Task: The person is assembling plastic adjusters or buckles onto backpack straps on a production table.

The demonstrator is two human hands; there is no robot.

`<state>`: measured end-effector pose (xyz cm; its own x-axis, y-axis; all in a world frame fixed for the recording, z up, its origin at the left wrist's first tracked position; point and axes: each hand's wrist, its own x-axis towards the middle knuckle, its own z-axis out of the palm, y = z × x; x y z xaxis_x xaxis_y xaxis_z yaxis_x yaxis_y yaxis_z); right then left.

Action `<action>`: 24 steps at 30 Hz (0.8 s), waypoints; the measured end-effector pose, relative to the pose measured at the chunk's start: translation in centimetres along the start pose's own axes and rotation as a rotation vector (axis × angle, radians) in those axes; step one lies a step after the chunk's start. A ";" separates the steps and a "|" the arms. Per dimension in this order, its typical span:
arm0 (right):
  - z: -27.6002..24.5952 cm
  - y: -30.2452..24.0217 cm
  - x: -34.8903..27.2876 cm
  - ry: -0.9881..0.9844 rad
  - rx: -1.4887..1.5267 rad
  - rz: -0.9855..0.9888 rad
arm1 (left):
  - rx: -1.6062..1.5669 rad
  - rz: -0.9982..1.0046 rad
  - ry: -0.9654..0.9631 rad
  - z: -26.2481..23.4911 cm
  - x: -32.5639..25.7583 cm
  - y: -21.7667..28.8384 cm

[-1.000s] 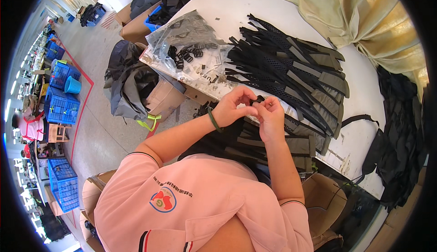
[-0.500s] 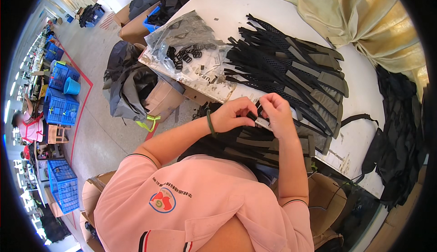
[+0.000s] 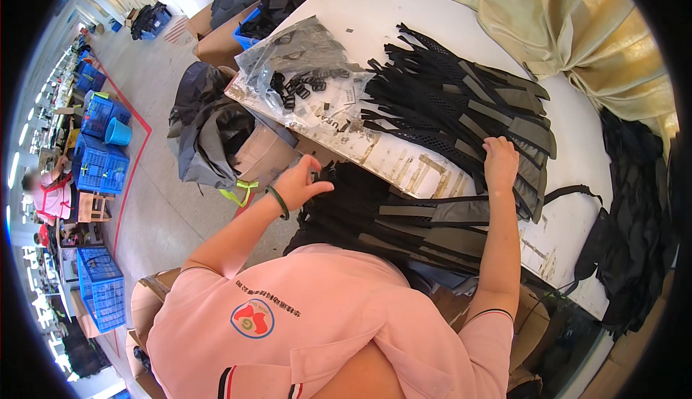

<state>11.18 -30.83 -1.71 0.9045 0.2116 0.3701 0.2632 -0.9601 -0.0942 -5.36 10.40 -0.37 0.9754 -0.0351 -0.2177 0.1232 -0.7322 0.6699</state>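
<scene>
My left hand (image 3: 303, 185) is over my lap at the table's near edge, thumb and forefinger apart, beside the narrow ends of black-and-grey straps (image 3: 404, 215) lying across my lap. To the right, my right hand (image 3: 500, 162) is on the near side of a pile of similar straps (image 3: 461, 100) on the table. Its fingers are bent together on one strap; the exact grip is partly hidden by the hand. Black plastic buckles (image 3: 301, 86) lie on a clear plastic bag (image 3: 288, 56) at the table's left end.
The white table (image 3: 404, 2) has a worn near edge. A dark bag (image 3: 209, 121) sits on a carton left of it. Black fabric (image 3: 634, 211) hangs at the right. Gold curtains (image 3: 504, 10) edge the back. Blue crates (image 3: 101, 165) and a person (image 3: 52, 193) are far left.
Both hands were together at the table edge, working on a small black piece. They have parted: the left moved left over my lap, the right moved right onto the strap pile.
</scene>
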 end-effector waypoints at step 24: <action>-2.1 -2.9 -7.3 -0.148 0.066 -0.212 | -1.382 -0.129 0.191 4.7 11.5 5.2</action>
<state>3.07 -29.94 -2.19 0.8646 0.4360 0.2498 0.4692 -0.8784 -0.0910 5.63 3.03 -2.74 0.9394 0.1540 -0.3063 0.1817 0.5340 0.8257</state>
